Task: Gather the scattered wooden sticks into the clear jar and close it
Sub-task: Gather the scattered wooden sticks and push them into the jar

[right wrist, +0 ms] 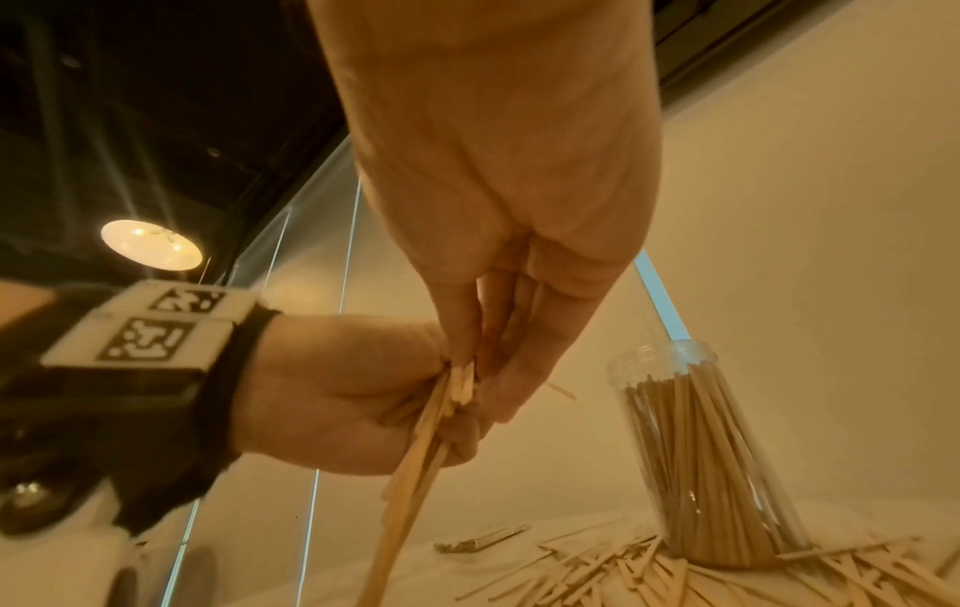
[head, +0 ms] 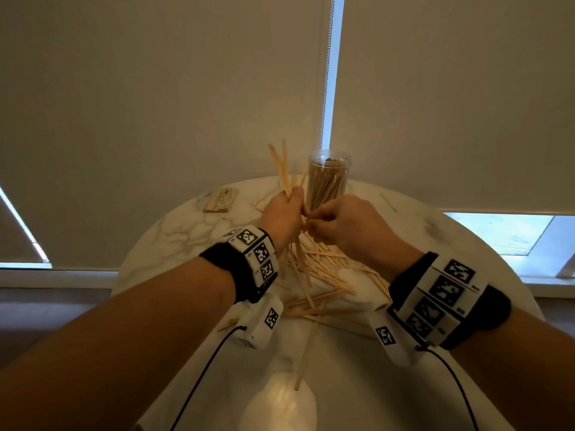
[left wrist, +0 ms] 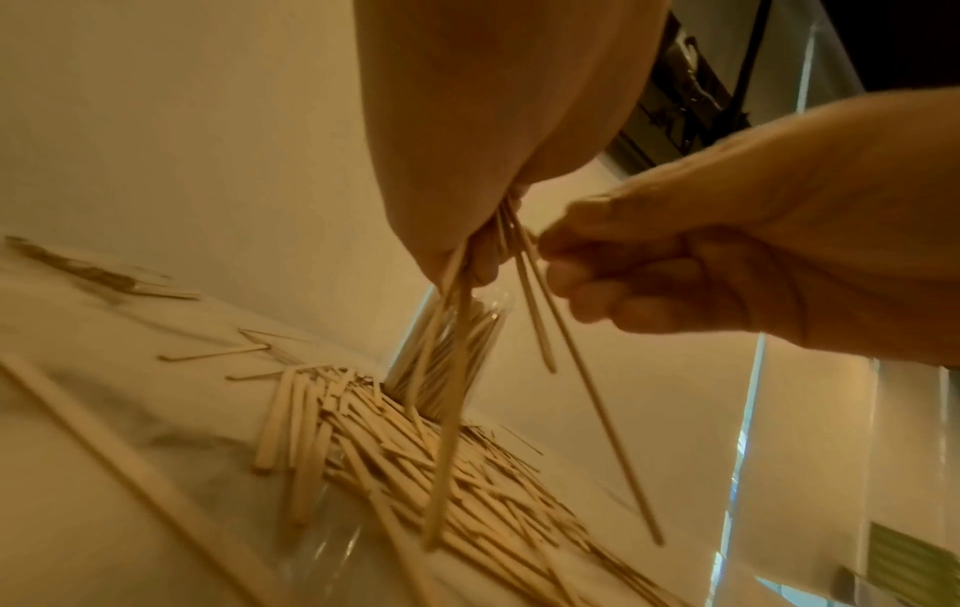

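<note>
From the head camera, your left hand (head: 284, 217) gripped a bundle of wooden sticks (head: 284, 169) above the round marble table (head: 174, 231), their upper ends fanning up beside the clear jar (head: 329, 178); your right hand (head: 343, 223) met it at the middle, fingers curled and pinching at the same bundle; the jar stood upright and uncapped at the table's far side, already well filled with sticks; a loose pile of sticks (head: 323, 275) lay on the table under and between your wrists; a small packet (head: 220, 200) lay at the far left of the tabletop.

From the left wrist, your left hand (left wrist: 499, 135) closed around the sticks (left wrist: 452, 369), which hung down over the pile (left wrist: 415, 460); your right hand (left wrist: 701, 263) pinched two thin sticks (left wrist: 571, 349) just beside it; the jar (left wrist: 452, 353) stood behind them, partly hidden.

From the right wrist, your right hand (right wrist: 499, 185) pinched stick ends (right wrist: 461, 384) with fingertips together; your left hand (right wrist: 343, 394) clamped the bundle (right wrist: 410, 484) below; the jar (right wrist: 706, 451) stood at right amid scattered sticks (right wrist: 597, 575).
</note>
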